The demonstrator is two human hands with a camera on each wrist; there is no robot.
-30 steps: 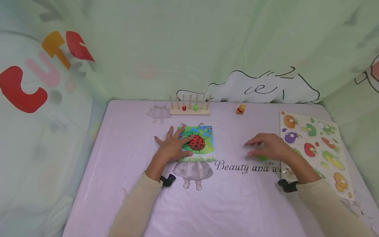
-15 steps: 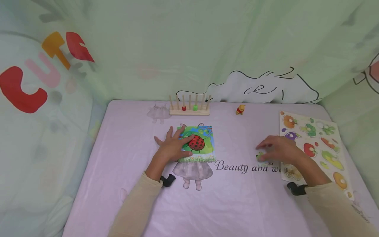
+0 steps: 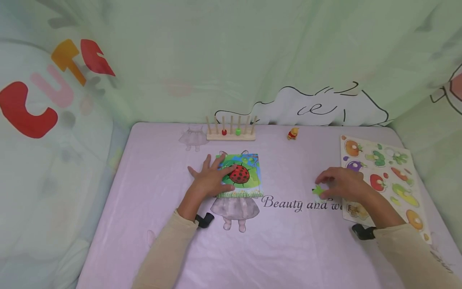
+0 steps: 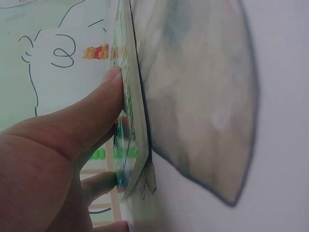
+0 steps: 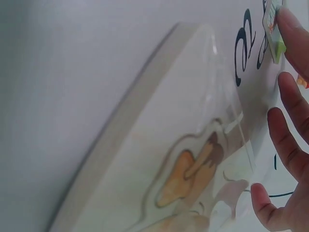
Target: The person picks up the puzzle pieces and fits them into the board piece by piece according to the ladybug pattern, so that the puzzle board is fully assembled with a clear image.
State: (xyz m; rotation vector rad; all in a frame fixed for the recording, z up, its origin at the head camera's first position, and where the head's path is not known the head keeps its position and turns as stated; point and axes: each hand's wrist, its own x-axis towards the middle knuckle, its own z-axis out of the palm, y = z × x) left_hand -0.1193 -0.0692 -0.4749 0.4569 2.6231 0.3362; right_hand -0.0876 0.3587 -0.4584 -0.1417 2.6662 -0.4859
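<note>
A square ladybug puzzle (image 3: 241, 175) lies on the table, with my left hand (image 3: 209, 180) resting on its left part, fingers spread. The left wrist view shows the thumb (image 4: 91, 116) on the face of the puzzle near its edge. To the right, a small green puzzle piece (image 3: 317, 190) lies beside the fingers of my right hand (image 3: 341, 184). In the right wrist view the thumb (image 5: 289, 29) is against that piece (image 5: 275, 34), or very close to it. The other right fingers are loosely bent and apart from the piece.
A vegetable puzzle board (image 3: 393, 192) lies at the right, partly under my right hand and forearm. At the back stand a wooden peg rack (image 3: 231, 137) with a red and a green bead, and a small bear figure (image 3: 293, 133).
My right hand has moved right, over the left edge of the vegetable board, and the small green piece shows more beside its fingers. My left hand and the ladybug puzzle have not moved.
</note>
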